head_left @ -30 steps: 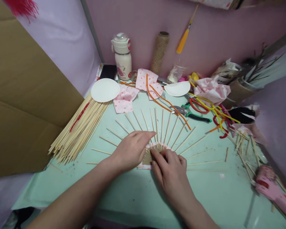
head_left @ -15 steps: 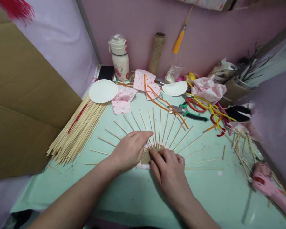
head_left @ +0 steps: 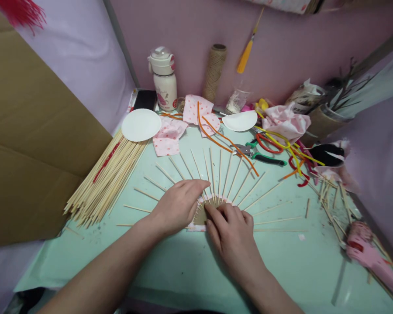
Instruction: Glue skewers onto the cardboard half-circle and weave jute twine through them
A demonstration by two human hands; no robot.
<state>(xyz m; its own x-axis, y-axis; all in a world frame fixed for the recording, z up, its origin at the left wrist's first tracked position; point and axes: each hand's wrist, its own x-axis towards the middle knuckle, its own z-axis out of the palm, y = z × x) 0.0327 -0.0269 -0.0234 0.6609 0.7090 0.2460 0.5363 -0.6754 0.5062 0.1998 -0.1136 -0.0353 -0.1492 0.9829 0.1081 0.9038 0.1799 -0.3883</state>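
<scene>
A fan of thin bamboo sticks (head_left: pixel 220 172) radiates from a small brown half-disc (head_left: pixel 201 215) on the mint-green table (head_left: pixel 170 266). My left hand (head_left: pixel 178 205) lies flat over the fan's left side, fingers together and stretched across the stick bases. My right hand (head_left: pixel 234 231) rests just below the hub, its fingertips pressed on the sticks' inner ends. Neither hand lifts anything.
A big bundle of bamboo sticks (head_left: pixel 108 174) lies at the left beside a cardboard sheet (head_left: pixel 29 144). Behind the fan are white paper discs (head_left: pixel 140 124), pink dotted cloth (head_left: pixel 170 135), orange pipe cleaners (head_left: pixel 222 139), pliers (head_left: pixel 260 156), a bottle (head_left: pixel 163 78), a twine spool (head_left: pixel 214 72). A pink glue gun (head_left: pixel 370 253) lies right.
The view has shifted a little; both hands stay on the fan's hub with only slight finger movement.
</scene>
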